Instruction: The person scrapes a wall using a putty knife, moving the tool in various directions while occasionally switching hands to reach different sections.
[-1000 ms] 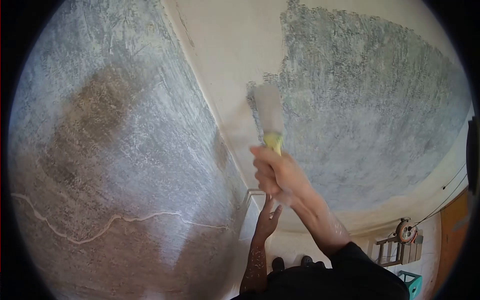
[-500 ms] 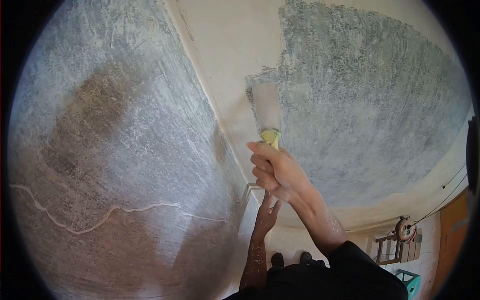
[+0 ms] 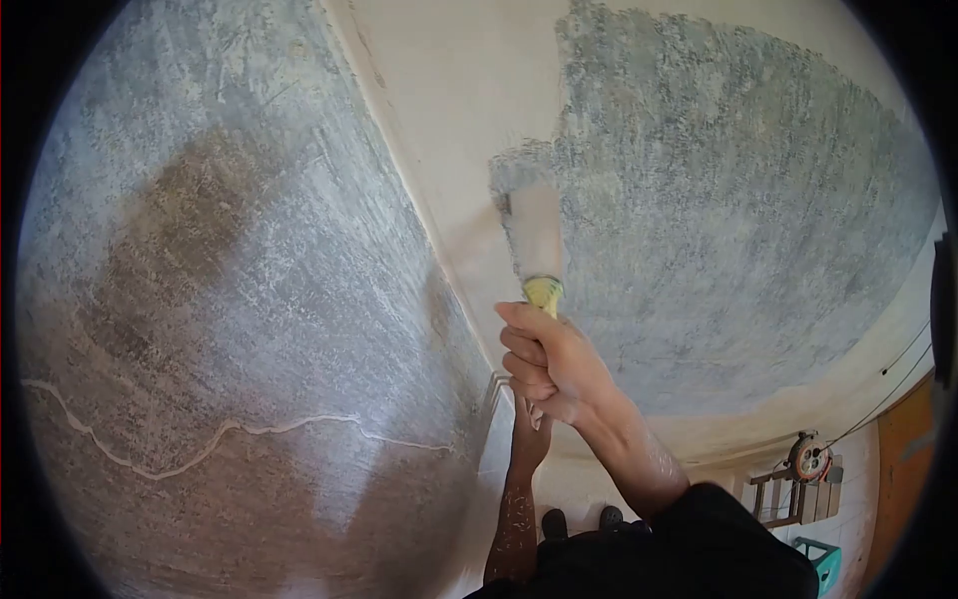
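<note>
Closed round the yellow-handled scraper (image 3: 536, 228), the right hand (image 3: 554, 361) might, if tilted, gouge the pale strip (image 3: 449, 120) left of the grey patch (image 3: 738, 200).

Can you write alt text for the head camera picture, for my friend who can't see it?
A person's right hand grips a yellow-handled scraper at the edge of a rough grey patch on a pale wall; the left hand is lower, partly hidden.
</note>
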Tool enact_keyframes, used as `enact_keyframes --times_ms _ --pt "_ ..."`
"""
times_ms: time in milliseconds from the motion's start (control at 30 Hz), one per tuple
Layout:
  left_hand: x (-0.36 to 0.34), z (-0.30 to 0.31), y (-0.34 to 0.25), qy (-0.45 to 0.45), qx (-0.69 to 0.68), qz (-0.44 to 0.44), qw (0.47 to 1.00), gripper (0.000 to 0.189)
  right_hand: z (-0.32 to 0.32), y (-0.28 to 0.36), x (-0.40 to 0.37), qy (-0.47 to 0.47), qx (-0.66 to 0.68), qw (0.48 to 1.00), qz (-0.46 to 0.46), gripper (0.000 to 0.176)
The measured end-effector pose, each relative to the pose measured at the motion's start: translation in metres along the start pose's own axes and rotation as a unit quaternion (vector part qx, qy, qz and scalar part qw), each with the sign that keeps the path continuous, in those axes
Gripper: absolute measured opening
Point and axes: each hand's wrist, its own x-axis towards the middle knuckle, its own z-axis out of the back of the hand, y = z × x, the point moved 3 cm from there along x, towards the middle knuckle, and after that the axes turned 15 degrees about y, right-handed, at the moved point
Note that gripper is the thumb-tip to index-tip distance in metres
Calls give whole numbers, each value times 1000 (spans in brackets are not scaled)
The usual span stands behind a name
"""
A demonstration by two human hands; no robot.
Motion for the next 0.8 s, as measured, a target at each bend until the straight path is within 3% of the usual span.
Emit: enact_keyframes --times_ms 133,300,433,533,600,700,800 --pt "2 3 5 -7 -18 -2 1000 82 -32 15 3 63 40 997 -13 23" --pt "3 6 15 -31 -56 -29 998 81 9 5 -6 8 6 1000 -18 33" --pt "4 -4 -19 -63 -103 -6 993 83 -36 55 6 82 -11 994 68 25" --pt "1 4 -12 -39 -67 -20 997 85 2 12 -15 -26 4 1000 16 29" --pt "1 7 -15 -48 -65 8 997 86 1 17 -10 21 -2 1000 -9 29" --pt "6 10 -13 -30 -50 -22 998 86 -24 30 -10 66 40 997 -1 30" --pt "8 14 -2 -25 -49 -25 998 86 -5 21 -16 16 -7 1000 3 34"
